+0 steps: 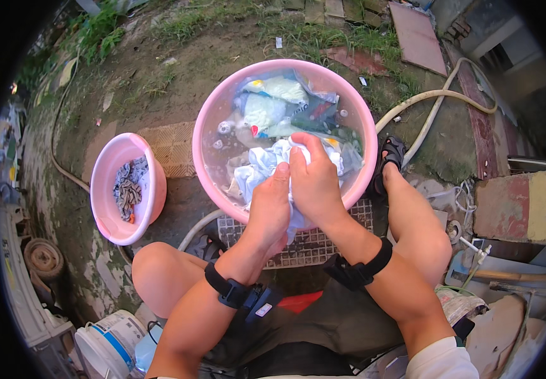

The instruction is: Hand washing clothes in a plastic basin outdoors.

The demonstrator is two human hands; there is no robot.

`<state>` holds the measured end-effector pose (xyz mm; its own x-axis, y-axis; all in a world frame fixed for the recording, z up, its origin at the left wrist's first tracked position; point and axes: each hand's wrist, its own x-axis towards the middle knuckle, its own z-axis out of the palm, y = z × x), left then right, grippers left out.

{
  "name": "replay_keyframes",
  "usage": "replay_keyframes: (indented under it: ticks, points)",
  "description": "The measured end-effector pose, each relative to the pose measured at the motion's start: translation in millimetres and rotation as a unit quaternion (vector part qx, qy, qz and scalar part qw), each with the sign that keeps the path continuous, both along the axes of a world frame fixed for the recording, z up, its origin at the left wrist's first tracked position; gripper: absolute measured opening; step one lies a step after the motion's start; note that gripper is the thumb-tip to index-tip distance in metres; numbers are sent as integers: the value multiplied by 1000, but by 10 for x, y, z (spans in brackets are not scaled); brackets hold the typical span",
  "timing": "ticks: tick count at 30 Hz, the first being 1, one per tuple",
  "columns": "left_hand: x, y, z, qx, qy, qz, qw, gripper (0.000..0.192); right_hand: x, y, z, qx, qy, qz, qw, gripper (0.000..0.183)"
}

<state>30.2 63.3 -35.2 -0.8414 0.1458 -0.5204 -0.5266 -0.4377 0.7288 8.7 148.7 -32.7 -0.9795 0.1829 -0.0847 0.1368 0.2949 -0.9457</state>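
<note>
A large pink plastic basin (201, 142) of sudsy water stands before me, with light printed clothes (266, 109) soaking in its far half. At the basin's near side, my left hand (273, 203) and my right hand (314, 182) are side by side, closed around a bunched white cloth (263, 163). Part of that cloth lies in the basin and part hangs down over its near rim between my wrists. The fingers of my left hand are mostly hidden behind the cloth and thumb. Both forearms wear black straps.
A smaller pink basin (157, 189) with crumpled patterned cloth (131, 187) stands at the left. A plastic grate (301, 251) lies under the large basin's near side. A pale hose (424, 97) loops at the right. White buckets (112, 338) stand at the lower left.
</note>
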Motion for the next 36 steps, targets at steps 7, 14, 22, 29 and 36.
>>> replay_keyframes:
  ticks: [7, 14, 22, 29, 36]
  points:
    - [50, 65, 84, 3, -22, 5, 1000, 36, -64, 69, -14, 33, 29, 6, 999, 30]
    - [24, -13, -60, 30, -15, -32, 999, 37, 116, -21, -9, 43, 55, 49, 996, 27]
    - [20, -14, -120, -1, -21, -12, 1000, 37, 25, 25, -43, 20, 37, 38, 998, 26]
    - [-59, -113, -106, 27, -53, -20, 998, 40, 157, -76, -5, 23, 52, 61, 997, 27]
    - [-78, -173, -115, 7, -44, -49, 998, 43, 192, -99, -80, 49, 35, 52, 997, 26]
